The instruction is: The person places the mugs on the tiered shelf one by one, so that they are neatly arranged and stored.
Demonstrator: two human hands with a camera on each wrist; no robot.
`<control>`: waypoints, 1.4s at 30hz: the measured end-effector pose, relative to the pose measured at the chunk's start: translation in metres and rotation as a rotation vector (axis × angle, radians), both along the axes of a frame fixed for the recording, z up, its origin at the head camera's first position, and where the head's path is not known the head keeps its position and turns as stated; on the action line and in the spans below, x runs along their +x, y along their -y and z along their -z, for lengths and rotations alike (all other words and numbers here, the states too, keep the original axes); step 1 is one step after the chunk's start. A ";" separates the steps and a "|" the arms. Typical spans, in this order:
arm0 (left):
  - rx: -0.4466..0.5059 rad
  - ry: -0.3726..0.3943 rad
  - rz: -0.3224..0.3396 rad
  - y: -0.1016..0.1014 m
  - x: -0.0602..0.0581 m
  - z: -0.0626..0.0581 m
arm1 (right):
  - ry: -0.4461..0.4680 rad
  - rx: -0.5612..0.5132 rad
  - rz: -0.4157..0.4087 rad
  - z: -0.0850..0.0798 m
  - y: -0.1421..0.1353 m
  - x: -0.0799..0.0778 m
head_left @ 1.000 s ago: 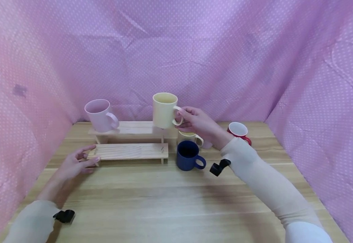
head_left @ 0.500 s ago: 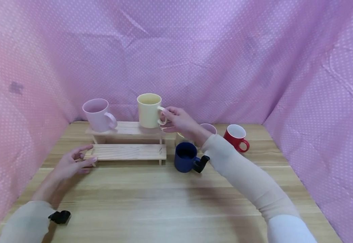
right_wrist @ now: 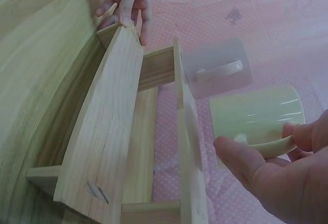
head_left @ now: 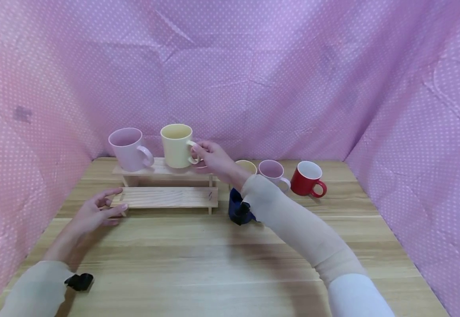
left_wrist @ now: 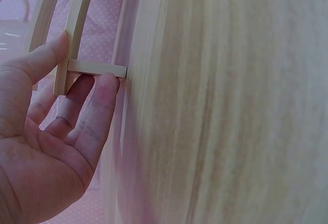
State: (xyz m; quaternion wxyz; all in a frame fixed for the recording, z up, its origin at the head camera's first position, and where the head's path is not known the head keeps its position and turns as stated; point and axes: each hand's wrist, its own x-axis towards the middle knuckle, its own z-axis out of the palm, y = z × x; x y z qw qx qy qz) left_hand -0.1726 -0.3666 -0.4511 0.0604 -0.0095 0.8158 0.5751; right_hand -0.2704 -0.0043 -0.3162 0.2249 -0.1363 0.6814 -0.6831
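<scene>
Head view, right hand [head_left: 215,161]: my fingers pinch the handle of a yellow mug [head_left: 176,147].
Yellow mug: upright at the upper tier of the wooden rack [head_left: 166,197], to the right of the pale pink mug [head_left: 126,152] standing on that tier.
Left hand [head_left: 95,213]: my thumb and fingers hold the left end of the lower tier.
Surface [head_left: 182,264]: carries the rack; to its right are a dark blue mug [head_left: 234,202] and a second yellow mug [head_left: 247,165], both partly hidden by my right arm, then a second pink mug [head_left: 271,168] and a red mug [head_left: 304,182].
Pink cloth [head_left: 253,79]: white-dotted, hanging behind.
Left wrist view, rack end: my thumb rests on the board's edge, fingers against the leg below.
Right wrist view, mug base: faces the upper tier, just beside it, a narrow strip of cloth showing between.
Handle: between my thumb and fingers.
</scene>
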 end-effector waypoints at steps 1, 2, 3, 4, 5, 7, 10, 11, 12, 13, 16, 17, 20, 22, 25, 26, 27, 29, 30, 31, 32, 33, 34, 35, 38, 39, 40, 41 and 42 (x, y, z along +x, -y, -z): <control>-0.009 -0.002 0.005 0.000 0.000 0.000 | 0.002 0.001 -0.002 0.001 0.002 0.000; -0.017 0.000 0.004 0.000 0.000 0.000 | 0.002 0.001 0.000 0.002 0.004 0.000; -0.024 0.003 0.001 0.000 0.000 0.000 | 0.002 0.002 0.003 0.004 0.006 0.000; -0.030 0.004 -0.001 0.000 0.000 0.001 | 0.001 0.003 0.008 0.005 0.008 0.000; -0.035 0.004 -0.001 0.000 0.000 0.001 | -0.001 0.005 0.013 0.006 0.010 0.000; -0.033 0.004 0.001 0.000 -0.001 0.001 | -0.012 0.006 0.027 0.008 0.015 0.000; -0.023 0.006 -0.004 0.000 -0.002 0.002 | -0.039 0.016 0.053 0.011 0.021 0.000; -0.022 0.005 -0.004 0.000 -0.002 0.002 | -0.047 0.019 0.060 0.013 0.024 0.000; -0.018 0.003 -0.001 -0.001 -0.003 0.002 | -0.055 0.023 0.066 0.014 0.025 0.000; -0.021 0.003 -0.003 -0.001 -0.003 0.002 | -0.061 0.027 0.071 0.016 0.027 0.000; -0.013 0.005 -0.004 -0.001 -0.003 0.003 | -0.074 0.049 0.081 0.022 0.029 0.000; -0.008 0.008 -0.004 -0.001 -0.003 0.004 | -0.081 0.060 0.080 0.024 0.029 0.000; 0.001 0.010 -0.004 -0.002 -0.003 0.005 | -0.100 0.086 0.066 0.030 0.028 0.001; 0.003 0.009 -0.005 -0.002 -0.003 0.005 | -0.115 0.090 0.051 0.033 0.027 0.002; 0.004 0.004 -0.008 0.000 -0.003 0.005 | -0.141 0.071 0.042 0.037 0.028 0.004; 0.004 0.004 -0.013 0.000 -0.003 0.005 | -0.150 0.065 0.042 0.038 0.028 0.004; 0.006 0.002 -0.015 0.001 -0.003 0.005 | -0.164 0.064 0.044 0.040 0.028 0.004; 0.008 -0.003 -0.016 0.001 -0.003 0.005 | -0.188 0.069 0.050 0.043 0.028 0.005; 0.012 -0.003 -0.017 0.001 -0.003 0.004 | -0.199 0.076 0.052 0.045 0.028 0.006; 0.012 -0.006 -0.015 0.001 -0.003 0.005 | -0.208 0.081 0.055 0.047 0.028 0.007; 0.013 -0.005 -0.016 0.001 -0.003 0.005 | -0.220 0.091 0.057 0.048 0.027 0.007; 0.015 -0.005 -0.015 0.001 -0.003 0.005 | -0.229 0.099 0.058 0.050 0.027 0.008; 0.016 -0.004 -0.015 0.001 -0.003 0.005 | -0.231 0.102 0.060 0.052 0.027 0.009; 0.016 -0.004 -0.013 0.001 -0.003 0.005 | -0.233 0.104 0.062 0.054 0.027 0.009; 0.013 -0.007 -0.012 0.001 -0.003 0.005 | -0.237 0.107 0.071 0.057 0.027 0.011; 0.014 -0.007 -0.011 0.001 -0.003 0.005 | -0.232 0.104 0.074 0.058 0.027 0.011; 0.014 -0.010 -0.007 0.001 -0.003 0.004 | -0.228 0.103 0.078 0.058 0.027 0.012; 0.012 -0.011 -0.005 0.000 -0.003 0.004 | -0.228 0.104 0.080 0.058 0.027 0.012; 0.010 -0.010 -0.007 0.000 -0.002 0.004 | -0.226 0.104 0.083 0.059 0.027 0.013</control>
